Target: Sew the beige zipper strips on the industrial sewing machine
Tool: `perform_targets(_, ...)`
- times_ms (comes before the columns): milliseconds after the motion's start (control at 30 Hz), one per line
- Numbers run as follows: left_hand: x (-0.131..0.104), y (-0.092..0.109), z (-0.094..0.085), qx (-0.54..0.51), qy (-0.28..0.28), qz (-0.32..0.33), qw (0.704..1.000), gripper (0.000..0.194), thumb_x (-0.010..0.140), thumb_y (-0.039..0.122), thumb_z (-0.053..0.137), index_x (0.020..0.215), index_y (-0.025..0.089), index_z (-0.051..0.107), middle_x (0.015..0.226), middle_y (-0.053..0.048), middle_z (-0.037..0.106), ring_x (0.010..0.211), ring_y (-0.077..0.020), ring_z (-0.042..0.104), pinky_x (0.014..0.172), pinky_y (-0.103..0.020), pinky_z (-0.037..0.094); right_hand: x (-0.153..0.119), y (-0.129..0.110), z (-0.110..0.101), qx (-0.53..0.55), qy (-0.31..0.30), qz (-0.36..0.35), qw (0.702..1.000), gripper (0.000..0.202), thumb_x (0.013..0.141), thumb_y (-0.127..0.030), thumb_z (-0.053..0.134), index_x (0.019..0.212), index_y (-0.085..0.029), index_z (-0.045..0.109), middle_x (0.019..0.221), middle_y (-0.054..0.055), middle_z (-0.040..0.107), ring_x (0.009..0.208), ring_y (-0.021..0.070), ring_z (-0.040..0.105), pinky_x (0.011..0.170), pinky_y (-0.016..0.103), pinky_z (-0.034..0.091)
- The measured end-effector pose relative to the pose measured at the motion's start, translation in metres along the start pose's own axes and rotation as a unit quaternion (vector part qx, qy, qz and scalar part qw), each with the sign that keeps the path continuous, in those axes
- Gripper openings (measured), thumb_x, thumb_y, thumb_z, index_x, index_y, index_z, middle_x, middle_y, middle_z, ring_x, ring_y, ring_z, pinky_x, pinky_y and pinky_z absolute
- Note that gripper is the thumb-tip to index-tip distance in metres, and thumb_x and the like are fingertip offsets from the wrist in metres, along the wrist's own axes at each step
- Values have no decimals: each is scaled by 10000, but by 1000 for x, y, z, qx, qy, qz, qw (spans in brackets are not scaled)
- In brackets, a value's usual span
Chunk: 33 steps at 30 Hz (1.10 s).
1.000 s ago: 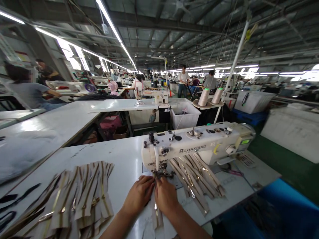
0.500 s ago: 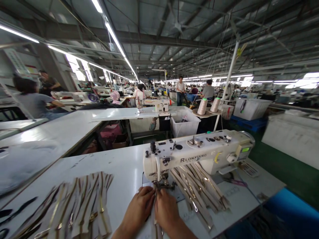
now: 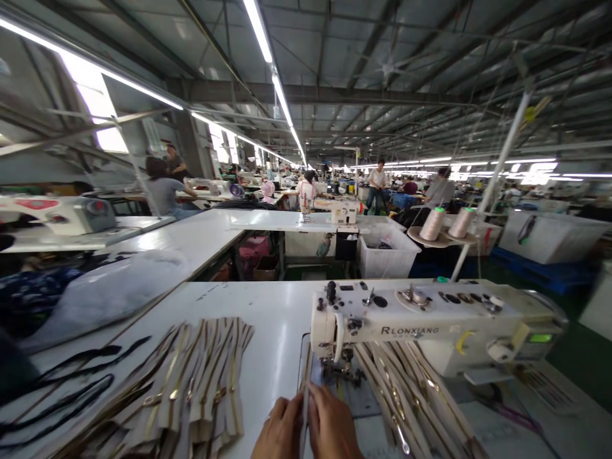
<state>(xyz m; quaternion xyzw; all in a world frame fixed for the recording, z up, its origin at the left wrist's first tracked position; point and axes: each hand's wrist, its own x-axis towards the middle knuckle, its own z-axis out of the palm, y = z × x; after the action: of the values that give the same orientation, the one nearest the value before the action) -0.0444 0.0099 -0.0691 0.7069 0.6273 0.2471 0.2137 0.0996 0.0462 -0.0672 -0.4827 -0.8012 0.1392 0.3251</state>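
My left hand and my right hand are side by side at the front of a white sewing machine. Between them runs a narrow zipper strip in pale tape, pinched by the fingers of both hands. Its far end extends past my fingertips, just left of the presser foot. To the left lies a fanned pile of zipper strips with beige tape and gold teeth. More zipper strips with metal pulls lie under the machine's arm, right of my right hand.
Black straps and a clear plastic bag lie at the left. Two thread cones stand behind the machine. A white bin and another sewing machine are farther back. Co-workers are in the distance.
The view has swung left. My hands have drawn back from the needle area toward me, and the zipper strip now lies left of the presser foot.
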Motion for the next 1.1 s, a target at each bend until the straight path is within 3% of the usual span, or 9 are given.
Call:
perform_targets(133,-14,24,-6,-97,69,-32,992,360,915,185,327,1188,207,562,988,-108,606,905,-224,615,833,-352,492,-6,4,-5,34,1,-7,999,371,961,-165,301,1213,-165,573,1069,100,673,973,189,653,842,290,521)
perform_targets(267,-18,45,-36,-184,138,-41,972,307,912,190,354,1032,179,636,921,-95,611,873,-208,598,816,-324,491,-8,13,-3,45,-2,-21,999,372,987,-265,295,1172,-155,598,1094,117,668,998,205,645,855,319,518)
perform_targets(467,-13,47,-131,-120,226,-23,966,287,935,248,393,971,183,670,944,-73,615,903,-197,586,838,-300,466,-10,20,1,31,-13,-11,999,425,993,-342,273,1145,-150,620,1115,114,671,1021,207,641,844,310,524)
perform_targets(567,5,27,-179,-15,269,-44,962,266,918,223,420,972,158,672,962,-72,632,913,-197,584,854,-305,463,-11,22,2,34,-9,-16,999,438,995,-363,274,1131,-146,629,1104,121,674,999,206,649,843,307,523)
perform_targets(633,21,5,-199,82,255,-98,959,274,920,186,404,990,140,665,971,-81,641,937,-196,583,885,-306,454,-11,22,2,38,-5,-21,999,439,996,-373,281,1116,-149,639,1093,126,677,989,205,653,835,297,523)
perform_targets(733,39,-31,-206,166,191,-187,949,254,879,99,420,921,117,670,926,-104,656,922,-202,598,877,-302,455,-10,21,1,35,6,-21,999,454,997,-389,281,1104,-146,649,1083,134,680,984,210,657,827,293,527)
perform_targets(867,43,-59,-193,192,126,-245,942,222,821,36,455,800,98,667,806,-124,662,809,-199,632,783,-279,477,-10,23,1,37,12,-22,999,492,997,-423,260,1111,-149,653,1069,131,689,967,216,666,824,309,542)
perform_targets(967,37,-53,-191,218,119,-268,931,215,863,89,453,846,81,668,884,-178,654,849,-240,642,777,-321,487,-10,29,7,54,21,-32,998,523,977,-497,278,1060,-173,680,1043,126,701,944,233,676,778,318,568)
perform_targets(1100,25,-23,-195,244,147,-266,921,160,847,134,521,896,58,652,982,-229,610,882,-308,631,759,-388,491,-7,34,21,88,52,-17,995,527,941,-542,284,1017,-252,718,967,122,714,917,271,681,773,363,583)
